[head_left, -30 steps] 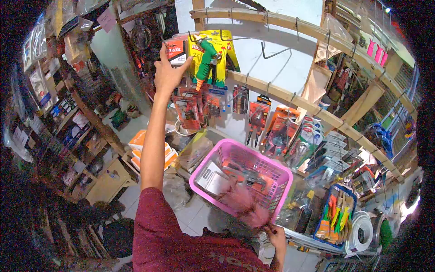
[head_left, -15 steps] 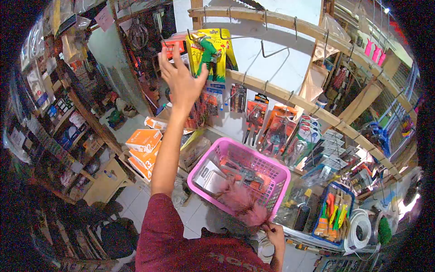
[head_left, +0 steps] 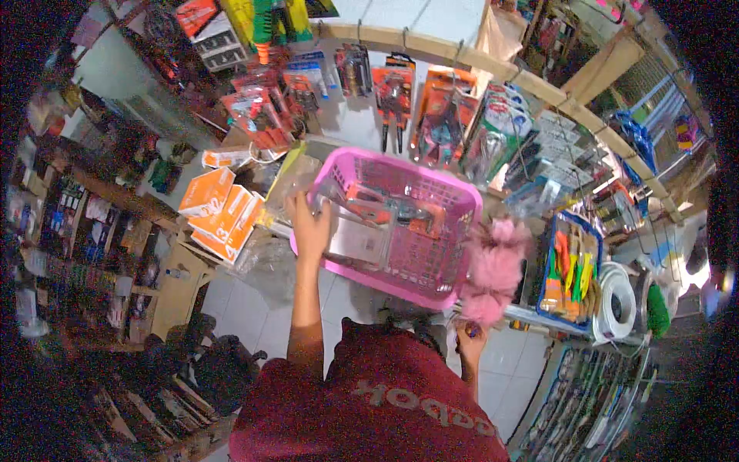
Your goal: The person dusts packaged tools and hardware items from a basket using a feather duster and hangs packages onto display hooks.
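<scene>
Seen from the head camera, a shopper's-height view of a shop display: the left hand (head_left: 311, 235), raised a second ago to the hanging packs (head_left: 212, 35), is now down at the left end of a pink basket (head_left: 385, 295), shifting attention, it would seem, from the wall goods to the container. Its fingers are spread, though whether that grip is clamped on the rim or merely resting there cannot be told. The right hand (head_left: 471, 336) has its grip closed around the handle of a pink duster (head_left: 495, 269), which has swung from over the basket to its right-hand side. The duster's long axis runs away from the wearer, fluffy tip pointing outward and a little right. The basket, beside the orange boxes (head_left: 219, 212), stretches left to right, its right end angled nearer the wearer, with a pale package (head_left: 358, 245) inside.
</scene>
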`<state>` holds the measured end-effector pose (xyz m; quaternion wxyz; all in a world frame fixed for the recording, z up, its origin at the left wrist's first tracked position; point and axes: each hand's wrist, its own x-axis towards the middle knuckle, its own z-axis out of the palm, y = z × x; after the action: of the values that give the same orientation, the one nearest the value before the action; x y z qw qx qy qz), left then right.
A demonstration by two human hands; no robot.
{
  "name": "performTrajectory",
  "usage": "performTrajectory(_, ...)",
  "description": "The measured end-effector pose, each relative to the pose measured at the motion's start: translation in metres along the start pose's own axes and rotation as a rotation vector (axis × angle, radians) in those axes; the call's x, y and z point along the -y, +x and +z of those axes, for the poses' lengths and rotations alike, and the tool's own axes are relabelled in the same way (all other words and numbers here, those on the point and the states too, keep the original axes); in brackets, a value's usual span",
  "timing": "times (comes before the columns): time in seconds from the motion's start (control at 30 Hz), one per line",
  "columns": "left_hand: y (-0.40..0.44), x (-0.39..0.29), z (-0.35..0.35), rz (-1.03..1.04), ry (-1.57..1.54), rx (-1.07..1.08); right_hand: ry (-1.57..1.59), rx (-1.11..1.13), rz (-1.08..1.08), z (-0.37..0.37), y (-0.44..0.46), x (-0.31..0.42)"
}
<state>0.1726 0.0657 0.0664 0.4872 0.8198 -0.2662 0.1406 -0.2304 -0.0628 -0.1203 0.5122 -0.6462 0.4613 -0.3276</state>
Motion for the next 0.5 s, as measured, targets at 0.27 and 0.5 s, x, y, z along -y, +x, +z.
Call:
performTrajectory(0.27,-0.073,0.025,0.023,0.145,0.336,0.159,-0.358,-0.093,-0.332,-0.019,0.007,-0.014)
performTrajectory(0.5,-0.073,0.003,0.030,-0.030,0.539,0.231,-0.245,-0.036,-0.161,-0.016,-0.001,-0.033)
